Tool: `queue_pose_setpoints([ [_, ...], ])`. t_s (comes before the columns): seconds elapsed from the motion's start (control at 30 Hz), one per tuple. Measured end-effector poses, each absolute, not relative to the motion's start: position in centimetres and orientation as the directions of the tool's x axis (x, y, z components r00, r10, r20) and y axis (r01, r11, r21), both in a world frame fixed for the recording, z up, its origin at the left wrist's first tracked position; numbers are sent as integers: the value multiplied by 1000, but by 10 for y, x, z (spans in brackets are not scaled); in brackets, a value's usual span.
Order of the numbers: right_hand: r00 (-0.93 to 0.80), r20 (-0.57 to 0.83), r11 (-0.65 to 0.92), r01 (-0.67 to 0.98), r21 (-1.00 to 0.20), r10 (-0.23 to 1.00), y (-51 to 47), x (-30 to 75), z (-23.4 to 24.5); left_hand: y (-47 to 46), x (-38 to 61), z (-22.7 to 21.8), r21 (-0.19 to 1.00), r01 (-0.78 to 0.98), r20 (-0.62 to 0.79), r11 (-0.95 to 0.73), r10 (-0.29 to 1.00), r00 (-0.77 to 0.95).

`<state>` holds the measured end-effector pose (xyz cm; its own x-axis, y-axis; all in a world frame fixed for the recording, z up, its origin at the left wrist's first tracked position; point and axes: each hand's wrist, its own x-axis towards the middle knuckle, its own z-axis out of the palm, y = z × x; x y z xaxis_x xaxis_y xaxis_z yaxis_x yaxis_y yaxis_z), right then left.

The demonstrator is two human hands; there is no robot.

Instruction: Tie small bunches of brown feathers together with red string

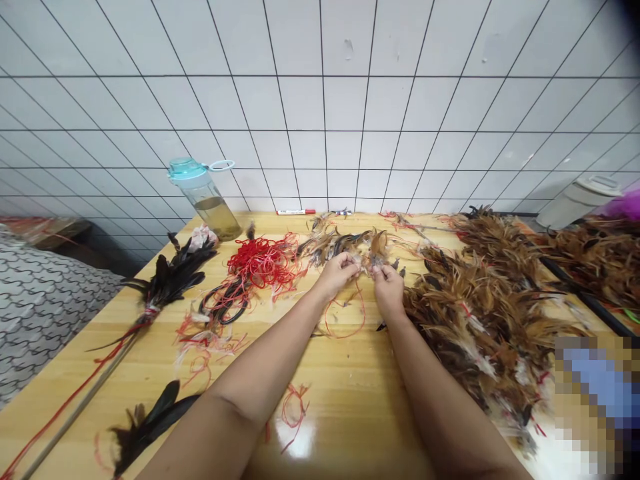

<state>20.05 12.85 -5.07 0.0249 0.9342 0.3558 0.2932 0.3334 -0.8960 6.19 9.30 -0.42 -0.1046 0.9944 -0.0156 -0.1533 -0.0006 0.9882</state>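
Both hands are close together over the far middle of the table, fingertips pinched. My left hand (338,272) is closed on the pale, fluffy ends of some feathers. Just to its right, my right hand (389,285) pinches a small bunch of brown feathers (378,248). A loop of thin red string (364,319) lies below the fingers; whether it is attached to the bunch I cannot tell. More loose brown and dark feathers (325,245) lie behind my left hand. The tangled red string pile (263,260) is to the left.
On the wooden table (345,407), a large heap of tied brown feather bunches (480,300) fills the right side. A black feather duster (175,277) with a long stick lies left. A water bottle (213,207) and red marker (296,212) are near the tiled wall (345,107).
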Motion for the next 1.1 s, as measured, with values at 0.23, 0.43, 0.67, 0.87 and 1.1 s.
queue_pose_setpoints([
  [0.23,30,321,304,246,-920,947,130,199,-51,93,61,-5,968,-250,-3,-16,997,-73],
  [0.43,12,311,300,224,-927,950,129,199,-49,94,62,-8,951,-302,45,-65,996,-72],
  [0.67,-119,299,319,227,-920,947,127,198,-43,97,62,-13,977,-195,69,-86,993,-92],
  [0.87,-162,271,294,135,-946,949,126,197,-42,98,59,-14,989,-83,119,-126,989,-84],
  [1.1,32,86,89,-139,-986,996,129,201,-39,96,57,-8,943,257,254,-212,956,-145],
])
